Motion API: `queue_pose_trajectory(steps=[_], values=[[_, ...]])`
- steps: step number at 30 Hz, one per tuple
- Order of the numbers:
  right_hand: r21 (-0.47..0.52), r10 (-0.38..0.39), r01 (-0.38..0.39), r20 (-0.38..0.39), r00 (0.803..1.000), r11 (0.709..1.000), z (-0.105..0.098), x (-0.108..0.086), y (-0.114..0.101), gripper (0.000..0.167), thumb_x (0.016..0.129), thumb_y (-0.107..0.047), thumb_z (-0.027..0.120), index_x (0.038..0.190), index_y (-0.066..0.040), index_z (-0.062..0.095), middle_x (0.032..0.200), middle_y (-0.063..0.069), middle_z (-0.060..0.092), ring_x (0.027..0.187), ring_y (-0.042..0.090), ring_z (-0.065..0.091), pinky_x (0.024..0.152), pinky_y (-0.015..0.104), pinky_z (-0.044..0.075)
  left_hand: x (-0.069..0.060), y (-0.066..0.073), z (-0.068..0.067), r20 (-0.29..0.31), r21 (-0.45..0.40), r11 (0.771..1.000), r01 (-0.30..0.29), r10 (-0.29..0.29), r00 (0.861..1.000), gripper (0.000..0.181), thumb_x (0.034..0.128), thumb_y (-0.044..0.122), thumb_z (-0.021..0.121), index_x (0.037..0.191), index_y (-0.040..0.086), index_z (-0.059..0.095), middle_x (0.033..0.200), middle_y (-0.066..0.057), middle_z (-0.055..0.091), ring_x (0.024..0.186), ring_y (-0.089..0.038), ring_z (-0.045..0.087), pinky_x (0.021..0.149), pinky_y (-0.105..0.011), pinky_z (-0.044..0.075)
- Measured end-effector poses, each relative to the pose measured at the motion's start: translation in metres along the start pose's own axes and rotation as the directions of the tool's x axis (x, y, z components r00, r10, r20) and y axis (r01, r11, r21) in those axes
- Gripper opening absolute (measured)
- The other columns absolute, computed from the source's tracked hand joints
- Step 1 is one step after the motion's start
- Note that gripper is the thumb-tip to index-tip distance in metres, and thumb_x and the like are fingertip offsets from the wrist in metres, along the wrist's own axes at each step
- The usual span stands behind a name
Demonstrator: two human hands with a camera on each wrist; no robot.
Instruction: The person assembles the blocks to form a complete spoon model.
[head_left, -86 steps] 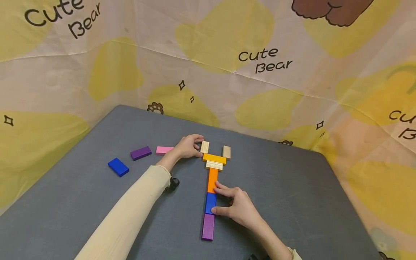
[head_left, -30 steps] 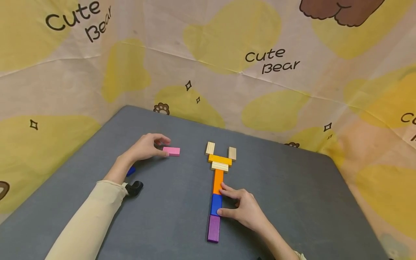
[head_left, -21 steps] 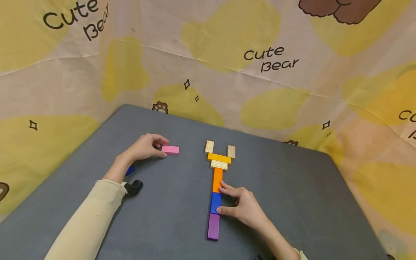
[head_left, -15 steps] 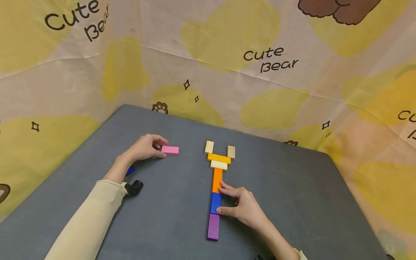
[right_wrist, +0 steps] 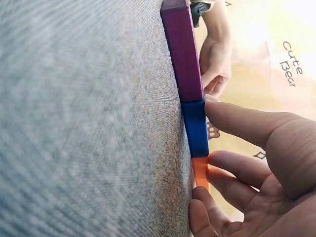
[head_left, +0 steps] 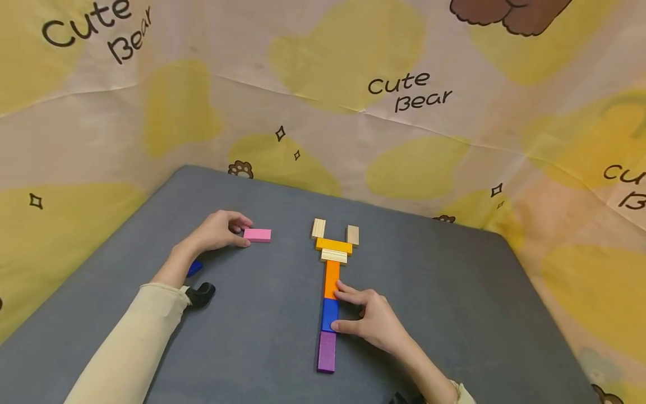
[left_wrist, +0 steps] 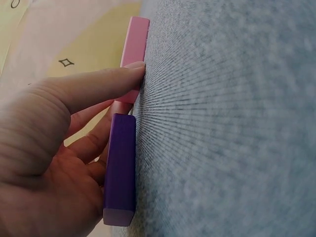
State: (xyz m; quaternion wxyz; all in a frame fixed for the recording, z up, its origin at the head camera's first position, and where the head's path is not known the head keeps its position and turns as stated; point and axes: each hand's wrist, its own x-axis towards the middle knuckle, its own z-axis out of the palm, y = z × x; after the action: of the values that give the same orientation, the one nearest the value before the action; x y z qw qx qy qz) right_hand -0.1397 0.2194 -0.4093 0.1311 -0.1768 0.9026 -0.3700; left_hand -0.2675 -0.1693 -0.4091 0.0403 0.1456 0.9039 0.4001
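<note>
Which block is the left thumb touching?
The pink block, the only pink one: the left hand has its thumb against it; the nearby purple block lies by the palm.

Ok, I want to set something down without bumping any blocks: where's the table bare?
The widest bare patch of grey table lies right of the right hand, out to the table's right edge. Another lies between the left sleeve and the near purple block. It's crowded at the left hand, where the pink block and other purple block lie.

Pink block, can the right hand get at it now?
Probably yes: the left hand pinches the pink block by one end, but the other is free, with only a flat block row between.
</note>
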Motion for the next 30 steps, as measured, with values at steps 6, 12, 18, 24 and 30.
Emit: queue_pose_trajectory(steps=[6,12,18,24,30], values=[[0.005,-0.037,0.037,-0.008,0.999,0.999,0.004,0.004,-0.002,0.064,0.077,-0.037,0.085,0.133,-0.018,0.063,0.140,-0.013,0.052,0.130,0.019,0.046,0.069,0.028,0.044,-0.008,-0.005,-0.003,-0.011,0.004,1.000,0.008,-0.008,1.000,0.048,0.0780,0.016,0.085,0.119,-0.001,0.067,0.109,-0.015,0.066,0.101,-0.030,0.057,0.088,-0.046,0.045],[0.016,-0.064,0.064,-0.003,0.998,0.998,0.009,0.010,-0.006,0.064,0.077,-0.036,0.085,0.133,-0.017,0.063,0.140,-0.012,0.052,0.130,0.018,0.045,0.070,0.028,0.043,-0.016,-0.008,-0.012,-0.021,0.033,0.999,0.026,-0.025,0.999,0.048,0.0788,0.017,0.084,0.120,0.000,0.067,0.109,-0.014,0.066,0.102,-0.030,0.058,0.088,-0.047,0.045],[0.014,-0.016,0.016,0.002,1.000,1.000,0.006,0.007,-0.006,0.065,0.076,-0.036,0.086,0.134,-0.019,0.062,0.141,-0.015,0.050,0.130,0.017,0.044,0.077,0.032,0.046,-0.011,-0.005,-0.008,-0.009,0.021,1.000,0.011,-0.011,1.000,0.047,0.0790,0.018,0.084,0.119,0.000,0.067,0.109,-0.015,0.066,0.102,-0.031,0.058,0.089,-0.047,0.045],[0.016,-0.015,0.015,-0.003,1.000,1.000,0.004,0.004,-0.003,0.066,0.076,-0.036,0.086,0.135,-0.018,0.062,0.141,-0.015,0.049,0.131,0.017,0.044,0.084,0.033,0.046,-0.005,-0.004,-0.004,0.000,0.024,1.000,-0.005,0.005,1.000,0.046,0.0787,0.017,0.084,0.119,0.001,0.068,0.109,-0.014,0.066,0.101,-0.030,0.058,0.088,-0.046,0.045],[0.023,-0.007,0.008,-0.012,1.000,1.000,0.001,0.001,0.000,0.066,0.076,-0.035,0.086,0.135,-0.018,0.062,0.141,-0.015,0.049,0.133,0.014,0.042,0.085,0.033,0.047,0.001,-0.003,-0.001,0.014,0.036,0.999,-0.016,0.015,1.000,0.046,0.0788,0.017,0.084,0.119,0.002,0.068,0.108,-0.012,0.066,0.101,-0.028,0.058,0.087,-0.045,0.044]])
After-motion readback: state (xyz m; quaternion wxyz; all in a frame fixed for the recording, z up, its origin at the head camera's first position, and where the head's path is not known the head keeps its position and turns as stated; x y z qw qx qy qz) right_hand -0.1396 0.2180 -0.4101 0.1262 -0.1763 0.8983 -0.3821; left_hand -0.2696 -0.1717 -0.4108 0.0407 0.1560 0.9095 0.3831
